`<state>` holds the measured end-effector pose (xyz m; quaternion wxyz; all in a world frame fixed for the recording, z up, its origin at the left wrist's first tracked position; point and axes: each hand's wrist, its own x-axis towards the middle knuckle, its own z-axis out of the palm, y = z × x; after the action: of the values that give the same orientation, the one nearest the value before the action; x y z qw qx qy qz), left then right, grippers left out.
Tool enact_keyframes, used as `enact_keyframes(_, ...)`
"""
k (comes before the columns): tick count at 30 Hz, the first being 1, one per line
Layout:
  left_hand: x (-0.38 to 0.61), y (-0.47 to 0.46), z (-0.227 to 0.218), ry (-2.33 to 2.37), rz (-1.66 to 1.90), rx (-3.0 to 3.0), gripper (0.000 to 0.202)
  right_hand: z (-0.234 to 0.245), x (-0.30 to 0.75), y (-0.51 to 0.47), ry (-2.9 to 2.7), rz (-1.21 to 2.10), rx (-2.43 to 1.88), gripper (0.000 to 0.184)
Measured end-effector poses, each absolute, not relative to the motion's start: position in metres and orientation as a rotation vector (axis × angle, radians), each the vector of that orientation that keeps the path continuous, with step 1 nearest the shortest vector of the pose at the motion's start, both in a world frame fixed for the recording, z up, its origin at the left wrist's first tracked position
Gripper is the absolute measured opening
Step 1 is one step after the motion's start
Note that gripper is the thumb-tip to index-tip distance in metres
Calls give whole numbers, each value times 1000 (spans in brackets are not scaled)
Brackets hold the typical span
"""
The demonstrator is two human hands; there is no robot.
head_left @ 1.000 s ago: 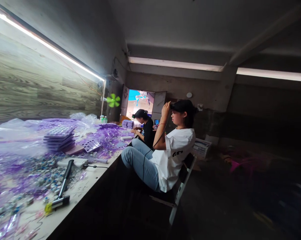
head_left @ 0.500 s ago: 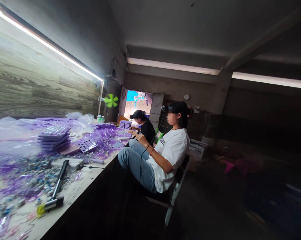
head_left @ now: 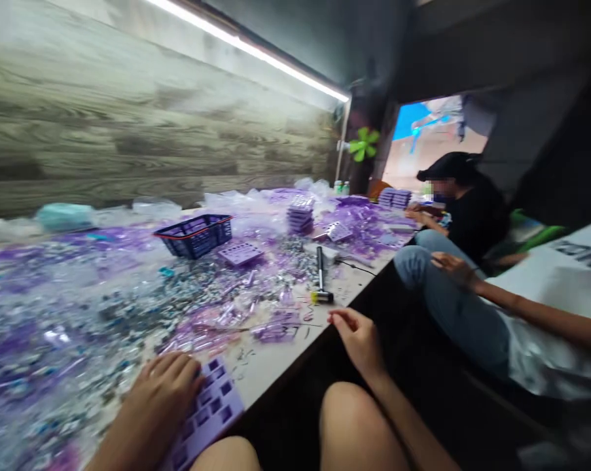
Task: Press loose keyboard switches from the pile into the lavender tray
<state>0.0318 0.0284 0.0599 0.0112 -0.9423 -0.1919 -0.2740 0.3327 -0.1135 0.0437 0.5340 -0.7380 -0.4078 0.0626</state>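
At the lower left, my left hand (head_left: 160, 402) lies over the left side of a purple plastic panel (head_left: 226, 413) with rows of square holes, its fingers bent over it. The panel rests near the table's front edge, close to my knees. My right hand (head_left: 358, 340) hangs past the table's front edge, thumb and fingertips pinched together. Whatever is between those fingertips is too small and blurred to make out. Beyond it on the table lies a hammer (head_left: 321, 275) with a dark handle and a yellow end.
Small grey-and-blue parts (head_left: 162, 301) and purple plastic pieces cover much of the table. A dark blue basket (head_left: 194, 237), another holed panel (head_left: 241, 254) and a stack of purple panels (head_left: 300, 216) stand farther back. Co-workers sit at right, one in black (head_left: 476, 209), one in white (head_left: 560, 307).
My view has swung left and down from the co-workers to the table. Both my hands, the purple panel under my left hand and the basket have come into view.
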Motion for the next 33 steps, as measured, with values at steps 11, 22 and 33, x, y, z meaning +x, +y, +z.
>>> enact_keyframes(11,13,40,30,-711,-951,-2830,26,105,335,29,-1693,223,-1988,20)
enact_keyframes(22,11,39,29,-843,-975,-2912,20,71,322,32,-1791,163,-2085,22)
enact_keyframes(33,13,22,46,-1105,-735,-3104,37,65,282,26,-1914,214,-1920,21)
